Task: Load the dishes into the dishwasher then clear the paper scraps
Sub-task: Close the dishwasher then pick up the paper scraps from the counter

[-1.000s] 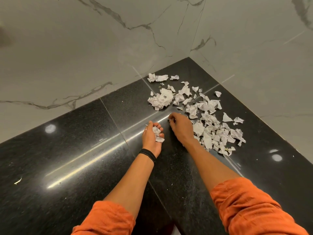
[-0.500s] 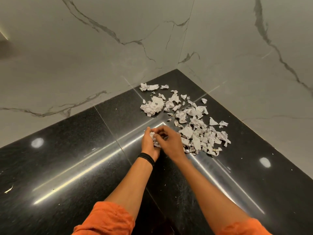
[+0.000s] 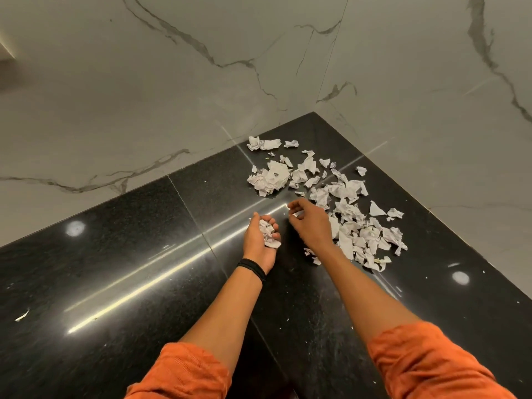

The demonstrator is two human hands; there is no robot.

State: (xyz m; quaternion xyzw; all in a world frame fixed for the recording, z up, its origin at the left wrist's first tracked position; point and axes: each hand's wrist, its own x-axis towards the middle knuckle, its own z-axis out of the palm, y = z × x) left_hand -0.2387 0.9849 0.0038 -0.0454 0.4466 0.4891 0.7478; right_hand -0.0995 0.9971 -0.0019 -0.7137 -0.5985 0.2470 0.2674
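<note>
Torn white paper scraps (image 3: 342,197) lie scattered in the corner of a glossy black countertop (image 3: 129,254). My left hand (image 3: 259,240) rests palm-up on the counter, cupped around a small bunch of collected scraps (image 3: 268,233); a black band circles its wrist. Just right of it, my right hand (image 3: 311,223) hovers palm-down at the near edge of the pile, with a small white scrap (image 3: 296,214) pinched in its fingertips. A bigger crumpled clump (image 3: 270,178) sits behind the hands.
Marble walls (image 3: 144,96) meet in a corner right behind the scraps and bound the counter on two sides. One stray scrap (image 3: 22,315) lies far left on the counter. Orange sleeves show at the bottom.
My right hand left my left palm, where it had been half a second ago, and moved back right toward the pile. My left hand stayed cupped with its scraps.
</note>
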